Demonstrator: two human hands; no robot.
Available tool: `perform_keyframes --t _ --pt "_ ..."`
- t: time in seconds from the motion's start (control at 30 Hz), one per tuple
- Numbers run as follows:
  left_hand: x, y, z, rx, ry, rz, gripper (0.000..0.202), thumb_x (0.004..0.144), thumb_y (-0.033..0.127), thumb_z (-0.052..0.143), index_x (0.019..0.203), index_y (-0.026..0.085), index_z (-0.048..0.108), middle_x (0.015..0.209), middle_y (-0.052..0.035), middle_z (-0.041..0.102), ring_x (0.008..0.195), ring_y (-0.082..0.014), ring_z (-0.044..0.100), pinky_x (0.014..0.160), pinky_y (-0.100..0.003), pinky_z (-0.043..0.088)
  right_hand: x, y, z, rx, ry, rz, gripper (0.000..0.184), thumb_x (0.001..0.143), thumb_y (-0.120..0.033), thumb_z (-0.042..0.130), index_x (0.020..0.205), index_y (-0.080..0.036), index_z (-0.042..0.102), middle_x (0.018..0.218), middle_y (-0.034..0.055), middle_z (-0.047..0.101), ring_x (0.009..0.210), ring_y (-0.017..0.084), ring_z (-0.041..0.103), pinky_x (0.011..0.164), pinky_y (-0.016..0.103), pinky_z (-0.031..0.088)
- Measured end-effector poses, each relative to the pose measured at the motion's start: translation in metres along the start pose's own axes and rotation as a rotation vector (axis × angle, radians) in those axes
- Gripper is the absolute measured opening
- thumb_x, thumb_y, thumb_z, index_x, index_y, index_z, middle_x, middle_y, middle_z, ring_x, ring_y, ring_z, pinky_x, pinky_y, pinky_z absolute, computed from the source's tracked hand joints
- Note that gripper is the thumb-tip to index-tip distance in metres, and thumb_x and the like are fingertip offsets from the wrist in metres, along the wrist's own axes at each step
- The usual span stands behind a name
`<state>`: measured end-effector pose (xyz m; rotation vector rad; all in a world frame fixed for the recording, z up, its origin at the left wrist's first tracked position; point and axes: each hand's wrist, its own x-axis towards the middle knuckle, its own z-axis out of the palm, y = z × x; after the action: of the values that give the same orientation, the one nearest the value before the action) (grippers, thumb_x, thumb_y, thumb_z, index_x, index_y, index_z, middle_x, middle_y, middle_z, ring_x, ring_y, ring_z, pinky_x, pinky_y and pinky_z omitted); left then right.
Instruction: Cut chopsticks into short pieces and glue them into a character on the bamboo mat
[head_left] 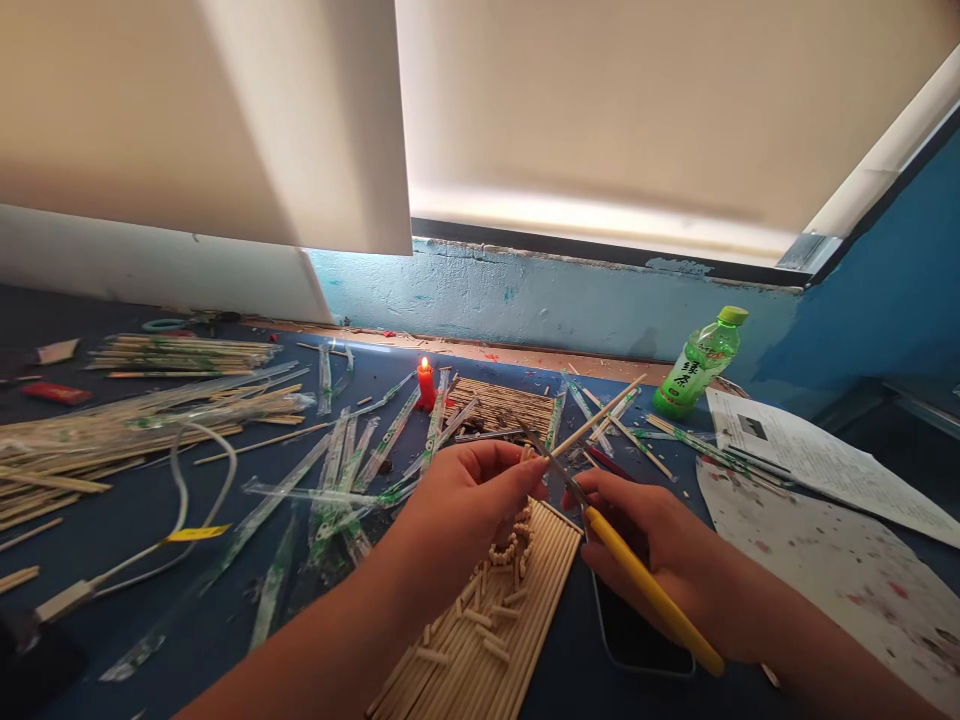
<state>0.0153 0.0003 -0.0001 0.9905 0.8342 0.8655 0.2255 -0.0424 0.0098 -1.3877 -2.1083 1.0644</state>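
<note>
My left hand (480, 490) pinches a pale wooden chopstick (600, 418) near its lower end; the stick points up and to the right. In my right hand (652, 540) is a yellow-handled cutter (645, 585), its dark metal blades lying across the stick beside my left fingertips. Whether the blades touch the wood, I cannot tell. Below my hands lies a panel of chopsticks (517, 640) set side by side. Several short cut pieces (487, 640) are scattered on the panel, and a curved row of small pieces (514, 545) is partly hidden behind my left hand.
A lit red candle (426, 387) stands ahead, near a second stick panel (510, 402). Clear wrappers (337, 490) and loose chopsticks (52, 490) litter the left. At right are a green tea bottle (697, 365), printed paper (810, 450) and a stained sheet (840, 570). A phone (637, 635) lies under my right hand.
</note>
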Motion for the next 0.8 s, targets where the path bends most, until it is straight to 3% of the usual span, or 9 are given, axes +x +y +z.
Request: perform_keyframes --t 0.17,0.3,0.4,0.53,0.67,0.8 --pt "-0.002 0.002 0.006 0.186 0.107 0.077 0.028 0.078 0.042 0.077 0.08 0.016 0.07 0.067 -0.0018 0.062 0.05 -0.0086 0.038 0.045 -0.021 0.027 0.001 0.0 0.001 0.013 0.002 -0.002 0.023 0.092 -0.028 0.061 0.113 -0.022 0.055 0.083 -0.0014 0.059 0.068 0.014 0.048 0.061 0.025 0.042" --pt "-0.001 -0.001 0.005 0.208 0.12 0.132 0.025 0.079 0.04 0.077 0.079 0.016 0.071 0.074 -0.0051 0.068 0.062 -0.0139 0.054 0.054 -0.024 0.039 0.003 0.0 0.003 0.028 0.008 -0.026 0.01 0.092 -0.027 0.061 0.098 -0.021 0.056 0.079 -0.0027 0.055 0.065 0.012 0.041 0.056 0.023 0.038" --pt "-0.001 -0.002 0.004 0.218 0.106 0.127 0.027 0.08 0.042 0.077 0.082 0.016 0.071 0.074 -0.0057 0.069 0.063 -0.0149 0.056 0.056 -0.025 0.041 0.004 0.0 0.005 0.002 0.029 -0.034 0.004 0.093 -0.023 0.058 0.09 -0.02 0.057 0.077 -0.0028 0.055 0.065 0.012 0.038 0.057 0.023 0.038" --pt "-0.001 -0.001 0.004 0.194 0.119 0.103 0.028 0.079 0.042 0.078 0.08 0.016 0.07 0.071 -0.0039 0.065 0.056 -0.0118 0.05 0.048 -0.022 0.035 0.004 0.002 0.006 -0.044 0.053 -0.022 0.004 0.094 -0.025 0.057 0.094 -0.021 0.057 0.08 -0.0015 0.058 0.066 0.012 0.043 0.06 0.025 0.04" --pt "0.0 -0.001 0.004 0.054 0.042 0.045 0.026 0.082 0.04 0.076 0.079 0.015 0.068 0.061 0.003 0.052 0.047 -0.0059 0.031 0.044 -0.02 0.021 0.002 0.004 0.001 -0.016 0.056 0.036 0.035 0.091 -0.04 0.066 0.119 -0.023 0.055 0.079 -0.0027 0.055 0.064 0.013 0.047 0.057 0.025 0.041" --pt "0.001 -0.005 0.002 -0.145 -0.058 -0.029 0.024 0.085 0.035 0.075 0.078 0.014 0.067 0.058 0.0059 0.043 0.048 -0.0046 0.025 0.044 -0.018 0.018 0.0 0.01 -0.009 0.031 0.029 0.045 0.052 0.089 -0.045 0.069 0.133 -0.026 0.048 0.098 0.0023 0.063 0.082 0.018 0.059 0.071 0.029 0.049"
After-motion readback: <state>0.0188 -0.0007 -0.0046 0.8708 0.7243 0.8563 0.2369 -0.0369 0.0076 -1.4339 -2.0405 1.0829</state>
